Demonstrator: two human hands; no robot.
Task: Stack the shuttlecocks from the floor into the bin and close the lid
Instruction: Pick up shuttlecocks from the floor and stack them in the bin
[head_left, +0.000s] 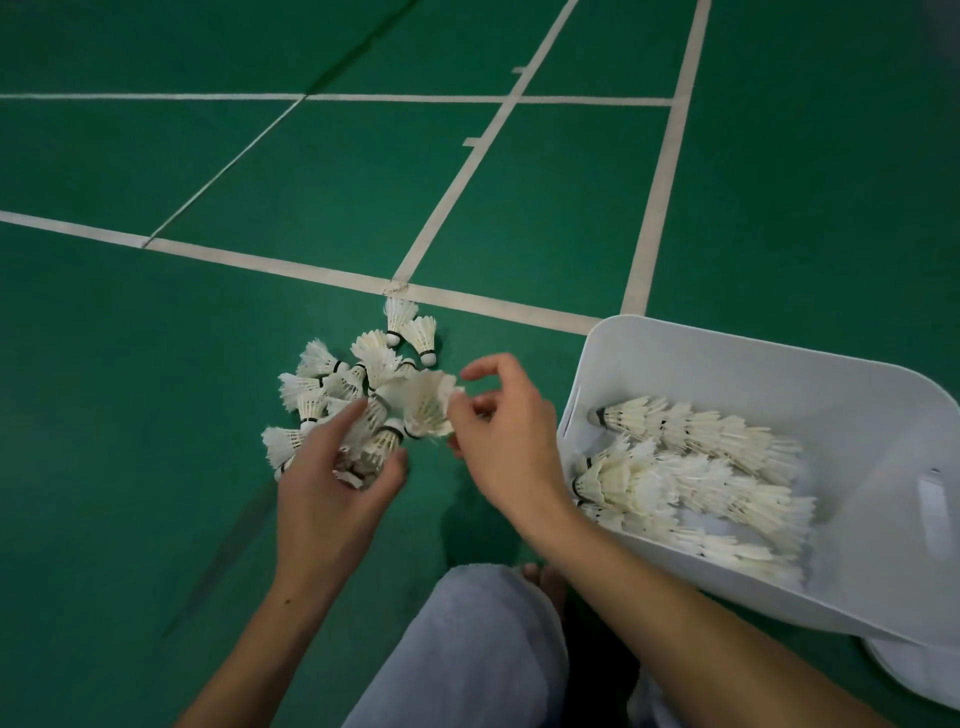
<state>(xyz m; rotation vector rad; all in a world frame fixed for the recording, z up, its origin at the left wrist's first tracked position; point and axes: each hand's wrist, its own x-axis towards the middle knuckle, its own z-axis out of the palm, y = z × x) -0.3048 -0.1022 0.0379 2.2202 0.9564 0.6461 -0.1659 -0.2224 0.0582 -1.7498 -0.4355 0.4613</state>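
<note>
Several white feather shuttlecocks (332, 384) lie in a loose pile on the green court floor. My left hand (332, 488) grips a short nested stack of shuttlecocks (376, 447) at the near edge of the pile. My right hand (498, 431) hovers just right of the pile and pinches the feather rim of one shuttlecock (428, 402) between thumb and fingers. The white bin (649, 353) stands open at the right, with several nested rows of shuttlecocks (696, 467) lying inside. The white lid (914, 670) peeks out from under the bin's near right corner.
White court lines (488, 306) cross the floor just beyond the pile. My knee in light trousers (467, 649) and a bare foot (545, 582) are at the bottom centre, close to the bin's left wall.
</note>
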